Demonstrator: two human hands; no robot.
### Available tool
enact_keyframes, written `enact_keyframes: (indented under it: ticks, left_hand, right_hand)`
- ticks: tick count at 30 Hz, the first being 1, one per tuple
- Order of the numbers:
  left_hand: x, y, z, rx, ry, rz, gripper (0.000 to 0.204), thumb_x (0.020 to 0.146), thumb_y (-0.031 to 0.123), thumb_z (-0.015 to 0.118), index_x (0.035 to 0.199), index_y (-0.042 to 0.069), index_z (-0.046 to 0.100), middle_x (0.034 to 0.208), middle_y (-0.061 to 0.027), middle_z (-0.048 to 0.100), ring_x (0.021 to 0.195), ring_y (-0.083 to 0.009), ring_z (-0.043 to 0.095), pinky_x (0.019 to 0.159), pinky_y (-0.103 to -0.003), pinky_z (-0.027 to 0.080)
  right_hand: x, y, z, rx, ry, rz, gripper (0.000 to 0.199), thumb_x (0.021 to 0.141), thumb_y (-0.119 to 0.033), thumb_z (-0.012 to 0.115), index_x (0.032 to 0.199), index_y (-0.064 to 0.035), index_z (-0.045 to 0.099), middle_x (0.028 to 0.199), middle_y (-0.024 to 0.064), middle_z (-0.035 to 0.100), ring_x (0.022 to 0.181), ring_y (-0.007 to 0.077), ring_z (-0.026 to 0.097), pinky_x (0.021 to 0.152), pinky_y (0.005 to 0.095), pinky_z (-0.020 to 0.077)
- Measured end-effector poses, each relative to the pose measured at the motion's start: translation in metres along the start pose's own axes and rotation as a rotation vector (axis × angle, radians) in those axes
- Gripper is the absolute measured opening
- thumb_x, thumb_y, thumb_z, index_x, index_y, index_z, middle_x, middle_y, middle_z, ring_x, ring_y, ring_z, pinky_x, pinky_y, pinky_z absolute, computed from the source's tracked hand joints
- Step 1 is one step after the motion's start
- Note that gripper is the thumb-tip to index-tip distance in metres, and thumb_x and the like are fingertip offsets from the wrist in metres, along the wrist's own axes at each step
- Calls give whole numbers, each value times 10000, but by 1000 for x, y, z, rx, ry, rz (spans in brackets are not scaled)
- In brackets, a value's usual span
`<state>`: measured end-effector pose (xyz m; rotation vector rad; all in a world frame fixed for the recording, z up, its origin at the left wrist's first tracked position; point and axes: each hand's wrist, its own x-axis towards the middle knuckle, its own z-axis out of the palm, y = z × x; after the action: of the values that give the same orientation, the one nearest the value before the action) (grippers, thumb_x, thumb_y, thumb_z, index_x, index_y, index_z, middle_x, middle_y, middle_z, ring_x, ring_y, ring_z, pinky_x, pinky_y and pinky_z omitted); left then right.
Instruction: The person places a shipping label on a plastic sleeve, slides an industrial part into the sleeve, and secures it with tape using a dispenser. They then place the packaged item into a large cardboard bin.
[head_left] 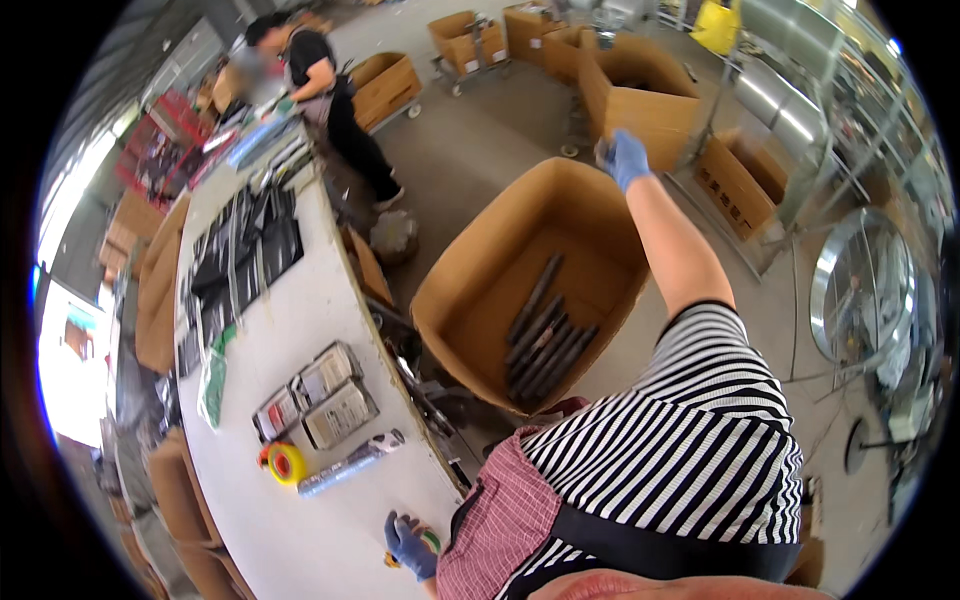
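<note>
My right hand (628,162), in a blue glove, reaches far out beside the far right corner of a large open carton (470,240). Its fingers are small and blurred; whether they grip the rim or anything else, I cannot tell. Several dark, rod-like bundles (545,345) lie on the carton's floor. My left hand (408,548), also gloved in blue, is at the near edge of the white table (300,530). Its fingers curl around a small item with white, green and yellow-orange parts, mostly hidden. Beyond it lies a long clear-wrapped package (350,464).
On the table are a yellow tape roll (287,464), grey-white packs (325,395), green film (213,380) and black plastic bags (245,255). A co-worker (335,100) stands at the table's far end. More cartons (640,120) and a round metal-framed fan (865,285) stand to the right.
</note>
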<state>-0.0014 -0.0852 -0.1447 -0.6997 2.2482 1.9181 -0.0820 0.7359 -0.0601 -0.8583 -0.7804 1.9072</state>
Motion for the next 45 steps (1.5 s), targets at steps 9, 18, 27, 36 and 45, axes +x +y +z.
enact_keyframes:
  ticks: [9, 18, 27, 36, 45]
  left_hand:
    - [-5, -19, -17, 121, 211, 55, 259, 937, 87, 526, 1154, -3, 635, 880, -17, 611, 724, -87, 544, 647, -242, 477]
    - [-64, -86, -37, 10, 601, -294, 447, 923, 97, 556, 1353, 22, 462, 877, -49, 561, 670, -99, 539, 533, -235, 464]
    - [-40, -99, -32, -408, 522, -333, 530, 956, 187, 614, 1411, 25, 395, 1035, -122, 602, 771, -207, 646, 627, -316, 554]
    - [6, -102, -41, -323, 393, -345, 473, 937, 61, 583, 1388, 7, 448, 1047, -118, 659, 802, -166, 658, 711, -304, 566]
    - [16, -92, -94, 49, 302, -5, 467, 926, 256, 659, 1318, 24, 556, 1108, -147, 670, 941, -198, 651, 834, -325, 536]
  right_hand:
    - [-230, 320, -7, -710, -530, 765, 224, 924, -146, 561, 1136, -83, 598, 853, 87, 688, 643, 177, 660, 568, 305, 552]
    - [-403, 395, 136, -903, -1858, -52, 313, 845, -152, 619, 1132, -30, 627, 913, 169, 673, 853, 317, 665, 782, 353, 532]
    - [-513, 476, 125, -1404, -2027, -709, 694, 853, -247, 620, 1457, -40, 349, 1214, 186, 533, 1118, 349, 517, 922, 471, 439]
    - [-522, 492, 131, -1109, -2035, -784, 405, 785, -188, 628, 1155, -34, 579, 1026, 197, 614, 937, 365, 592, 818, 453, 490]
    - [-598, 402, 148, -987, -2162, -141, 426, 747, -201, 708, 1065, 35, 553, 822, 172, 620, 739, 261, 632, 669, 362, 516]
